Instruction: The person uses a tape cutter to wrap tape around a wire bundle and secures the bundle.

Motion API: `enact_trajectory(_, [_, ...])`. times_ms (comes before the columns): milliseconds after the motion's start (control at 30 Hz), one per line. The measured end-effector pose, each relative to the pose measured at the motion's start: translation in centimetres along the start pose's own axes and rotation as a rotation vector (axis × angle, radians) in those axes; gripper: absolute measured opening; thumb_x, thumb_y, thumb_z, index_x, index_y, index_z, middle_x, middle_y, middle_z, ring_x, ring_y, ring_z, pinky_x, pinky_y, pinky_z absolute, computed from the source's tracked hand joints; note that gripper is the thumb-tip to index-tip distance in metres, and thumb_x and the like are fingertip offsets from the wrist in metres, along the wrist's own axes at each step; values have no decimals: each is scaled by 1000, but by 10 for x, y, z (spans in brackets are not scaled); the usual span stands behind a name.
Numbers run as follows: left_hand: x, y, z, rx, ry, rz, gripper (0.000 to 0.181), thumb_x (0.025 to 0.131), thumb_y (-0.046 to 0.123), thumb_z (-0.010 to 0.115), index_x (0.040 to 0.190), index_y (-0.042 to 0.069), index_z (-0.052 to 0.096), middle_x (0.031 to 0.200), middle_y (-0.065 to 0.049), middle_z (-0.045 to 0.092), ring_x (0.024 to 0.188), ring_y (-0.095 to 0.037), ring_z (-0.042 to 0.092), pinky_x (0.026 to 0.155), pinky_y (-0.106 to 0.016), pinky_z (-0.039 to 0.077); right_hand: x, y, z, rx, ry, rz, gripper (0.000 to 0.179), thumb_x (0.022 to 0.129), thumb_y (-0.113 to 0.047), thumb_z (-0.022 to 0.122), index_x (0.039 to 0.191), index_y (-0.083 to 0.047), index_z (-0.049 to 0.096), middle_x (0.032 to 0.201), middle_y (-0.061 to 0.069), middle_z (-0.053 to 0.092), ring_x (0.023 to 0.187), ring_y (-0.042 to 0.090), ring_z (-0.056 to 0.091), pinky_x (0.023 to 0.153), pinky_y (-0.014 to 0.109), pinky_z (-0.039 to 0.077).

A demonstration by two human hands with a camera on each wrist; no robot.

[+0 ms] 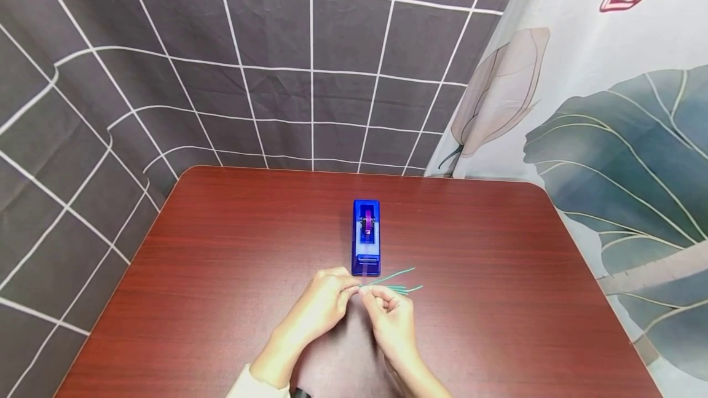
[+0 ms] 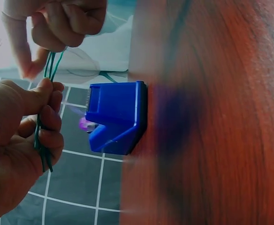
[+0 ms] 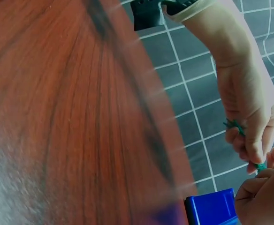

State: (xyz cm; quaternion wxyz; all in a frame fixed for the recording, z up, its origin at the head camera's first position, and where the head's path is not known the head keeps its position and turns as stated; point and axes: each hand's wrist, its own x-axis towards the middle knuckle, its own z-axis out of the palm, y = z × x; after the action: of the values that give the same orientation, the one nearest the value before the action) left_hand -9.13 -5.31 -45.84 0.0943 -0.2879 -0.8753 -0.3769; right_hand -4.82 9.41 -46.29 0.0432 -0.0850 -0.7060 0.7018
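Observation:
A bundle of thin green strands [image 1: 397, 288], wire or string, stretches between the two hands, just in front of a blue tape dispenser [image 1: 366, 250]. My left hand [image 1: 326, 296] grips the bundle with curled fingers; in the left wrist view its cut-looking ends [image 2: 47, 161] hang below the palm. Close beside the left fingertips, my right hand [image 1: 394, 318] pinches the strands between thumb and forefinger, and their loose ends fan out past it to the right. A purple roll [image 1: 369, 223] sits in the dispenser. The fingers hide the strands' middle.
Both forearms reach over a reddish-brown wooden table [image 1: 232, 250] from its near side. A dark grid-patterned curtain [image 1: 276, 35] hangs behind and to the left, and a white leaf-print curtain [image 1: 581, 48] on the right. A dark wristband [image 3: 148, 14] shows at the left wrist.

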Motion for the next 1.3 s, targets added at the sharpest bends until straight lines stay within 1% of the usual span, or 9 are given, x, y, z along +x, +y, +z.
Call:
enact_trajectory(133, [0,2,-2,-6,18,-1,11,89,1,73,92,9,79,78,6,66,70,-4,57,65,-23,50,0,0,1,-1,2,53,12,90,-3,71,93,9,74,51,-10,42,44,-1,31,43,14,23])
enact_trajectory(333, [1,4,-5,-6,26,12,9,89,2,73,91,9,79,77,6,64,68,-4,54,63,-21,49,0,-2,1,22,25,76,13,91,-3,71,95,9,74,50,-10,41,45,-1,30,43,14,22])
enact_trajectory(500, [1,5,-4,-18,35,19,8,89,2,73,91,8,79,79,5,66,70,-5,57,66,-22,50,-1,-3,2,32,55,95,17,90,-2,72,97,13,72,53,-8,51,47,0,37,45,15,29])
enact_trajectory(633, [1,5,-3,-38,29,24,8,90,2,72,91,7,78,80,4,66,72,-6,58,67,-23,51,0,0,2,53,74,109,18,89,0,72,98,15,71,53,-9,50,49,0,38,45,15,30])
enact_trajectory(700, [1,5,-3,-42,22,27,8,91,2,71,91,5,77,80,3,65,72,-6,58,67,-23,51,0,2,3,61,78,105,17,89,0,72,97,16,71,53,-9,45,48,0,36,44,15,28])
enact_trajectory(833, [1,4,-3,-56,-11,30,9,93,1,68,91,5,76,81,2,65,74,-6,57,69,-23,51,1,8,4,26,90,64,15,90,0,72,94,15,71,54,-9,42,49,0,35,45,15,28])
enact_trajectory(933, [0,4,-3,-70,-44,16,13,94,-1,65,91,7,75,82,1,64,76,-6,57,71,-22,51,1,11,4,-11,104,23,12,90,0,72,92,13,72,55,-9,41,48,0,34,45,15,28])
enact_trajectory(1033, [0,4,-3,-79,-65,0,15,95,-2,64,93,8,75,83,0,65,77,-6,57,72,-22,51,0,13,4,-15,106,-8,12,91,0,71,92,12,72,56,-10,41,48,0,35,44,14,29])
enact_trajectory(1300, [-2,6,-3,-75,-64,-21,16,94,-2,64,99,7,77,84,-2,67,77,-6,58,71,-23,51,0,14,5,34,98,7,12,90,2,69,95,14,71,55,-10,38,47,-1,32,44,13,26])
